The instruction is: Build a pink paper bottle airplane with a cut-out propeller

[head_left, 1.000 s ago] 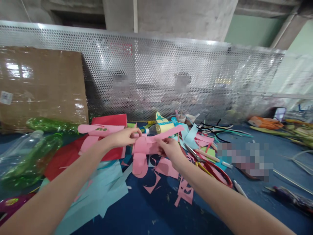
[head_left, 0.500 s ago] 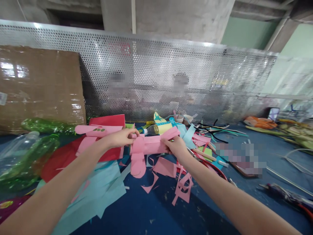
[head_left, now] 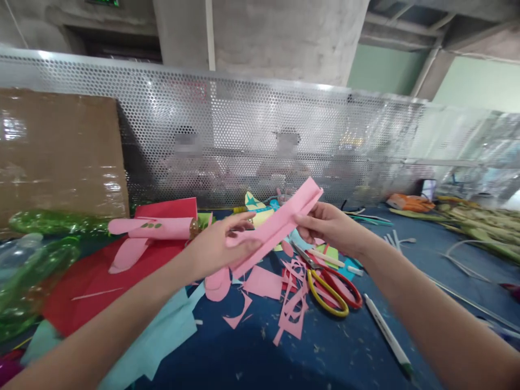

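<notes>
A folded strip of pink paper (head_left: 280,216) is held up at a slant above the table, its far end raised to the right. My right hand (head_left: 325,225) pinches it near that upper end, thumb in front. Around the lower end is my left hand (head_left: 227,244), its thumb across the paper and its fingers curved above; their contact behind is partly hidden. Below lie a rounded pink paper piece (head_left: 217,284), a pink rectangle (head_left: 263,281) and pink offcuts (head_left: 293,309). Scissors (head_left: 331,290) with red and yellow handles rest right of the offcuts.
At left are a pink paper-wrapped bottle (head_left: 162,228), red paper (head_left: 81,292), light blue paper (head_left: 162,336) and green plastic bottles (head_left: 44,276). A white marker (head_left: 388,330) lies at right. Behind stand cardboard (head_left: 60,157) and a perforated metal screen (head_left: 244,108), with people beyond it.
The pink strip has been lifted and tilted, leaving the rounded piece on the table. Both hands rose with it, my right hand higher. The scissors and marker now show as the view shifted.
</notes>
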Tool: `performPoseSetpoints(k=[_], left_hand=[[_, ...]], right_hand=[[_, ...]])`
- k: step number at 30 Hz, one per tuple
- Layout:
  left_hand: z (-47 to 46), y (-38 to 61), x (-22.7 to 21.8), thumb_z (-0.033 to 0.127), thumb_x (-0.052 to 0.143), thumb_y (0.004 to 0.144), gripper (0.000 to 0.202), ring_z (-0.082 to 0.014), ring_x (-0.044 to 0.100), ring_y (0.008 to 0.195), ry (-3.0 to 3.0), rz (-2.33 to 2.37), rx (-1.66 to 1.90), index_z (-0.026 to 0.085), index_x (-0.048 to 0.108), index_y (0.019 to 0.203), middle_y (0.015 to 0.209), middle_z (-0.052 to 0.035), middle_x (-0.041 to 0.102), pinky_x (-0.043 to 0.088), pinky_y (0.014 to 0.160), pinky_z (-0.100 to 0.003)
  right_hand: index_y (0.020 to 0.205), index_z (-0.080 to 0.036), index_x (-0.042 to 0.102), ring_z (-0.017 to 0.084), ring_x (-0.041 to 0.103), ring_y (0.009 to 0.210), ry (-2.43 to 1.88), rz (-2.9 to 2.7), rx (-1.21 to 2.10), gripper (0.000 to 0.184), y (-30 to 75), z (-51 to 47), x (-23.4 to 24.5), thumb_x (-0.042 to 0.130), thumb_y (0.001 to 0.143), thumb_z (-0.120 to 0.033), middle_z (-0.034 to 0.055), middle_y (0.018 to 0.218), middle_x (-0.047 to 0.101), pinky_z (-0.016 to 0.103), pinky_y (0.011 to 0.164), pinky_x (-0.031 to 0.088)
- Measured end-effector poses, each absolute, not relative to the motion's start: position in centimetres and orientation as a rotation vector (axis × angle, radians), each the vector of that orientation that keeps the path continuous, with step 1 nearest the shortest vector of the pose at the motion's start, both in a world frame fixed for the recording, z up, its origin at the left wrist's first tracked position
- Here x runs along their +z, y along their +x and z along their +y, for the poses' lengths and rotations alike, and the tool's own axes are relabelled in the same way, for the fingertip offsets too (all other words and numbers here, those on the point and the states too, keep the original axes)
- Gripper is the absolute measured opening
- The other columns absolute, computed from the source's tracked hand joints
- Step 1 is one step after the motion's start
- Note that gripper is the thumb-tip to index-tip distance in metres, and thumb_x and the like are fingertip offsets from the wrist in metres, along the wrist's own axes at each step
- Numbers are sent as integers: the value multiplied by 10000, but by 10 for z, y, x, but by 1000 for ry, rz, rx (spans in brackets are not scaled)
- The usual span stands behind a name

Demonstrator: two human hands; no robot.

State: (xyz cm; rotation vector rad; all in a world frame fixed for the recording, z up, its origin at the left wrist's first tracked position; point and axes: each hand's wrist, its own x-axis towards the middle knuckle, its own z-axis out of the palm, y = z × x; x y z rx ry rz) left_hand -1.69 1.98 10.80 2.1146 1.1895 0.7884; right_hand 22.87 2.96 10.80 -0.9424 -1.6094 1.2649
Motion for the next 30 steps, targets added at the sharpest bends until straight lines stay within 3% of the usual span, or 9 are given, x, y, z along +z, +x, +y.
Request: performPoseSetpoints(k=[2,5,8,14,18,22,26,30], left_hand=[[11,-4,104,471,595,801,500,-243,623,1035,2042,1050,685,243,589,1246,1157,-66,677,476,886,-358],[5,15,94,412,550,807,334,-212,654,852,1891,936,564,177,675,1009,910,-45,715,500,745,-321],[6,35,80,338,575,745,212,-191,636,768,1844,962,630,158,639,838,813,-29,680,483,696,-304],[9,62,52,244,595,692,215,-222,649,791,1846,996,675,174,602,895,824,-23,689,486,703,-322],[6,65,40,353,600,763,356,-257,672,920,1590,926,691,157,581,1061,974,-74,724,503,827,-367],[3,63,30,405,605,795,419,-277,632,1070,1539,987,700,150,575,1127,1151,-106,686,471,928,-391],[4,62,18,362,625,773,310,-282,688,928,1465,952,588,142,631,991,982,-98,739,513,849,-400],[2,63,8,239,616,730,152,-262,705,845,1413,858,487,157,637,856,870,-70,749,534,803,-377]], right_hand=[[570,-148,608,55,479,416,-974,-1633,1298,386,239,24,111,806,639,-472,-31,492,583,190,416,390],[675,-166,626,71,549,477,-1070,-1514,1267,340,245,18,103,822,621,-438,-30,566,635,190,475,451],[642,-181,598,86,573,479,-1155,-1431,1214,334,243,13,82,769,677,-466,-7,578,656,212,494,472],[611,-191,559,104,578,459,-1192,-1398,1178,324,238,3,48,832,590,-366,-43,510,613,224,490,460],[685,-179,601,123,613,507,-1101,-1396,1317,328,239,3,37,776,625,-450,-23,602,646,266,560,517],[668,-167,643,105,592,555,-1046,-1355,1363,336,242,5,21,775,619,-472,-35,623,630,231,592,497],[696,-152,668,109,571,528,-1049,-1279,1422,375,245,6,6,774,617,-503,-23,599,635,244,564,480],[705,-155,666,82,558,538,-1059,-1174,1401,341,246,8,5,816,584,-437,-42,615,628,214,577,469]])
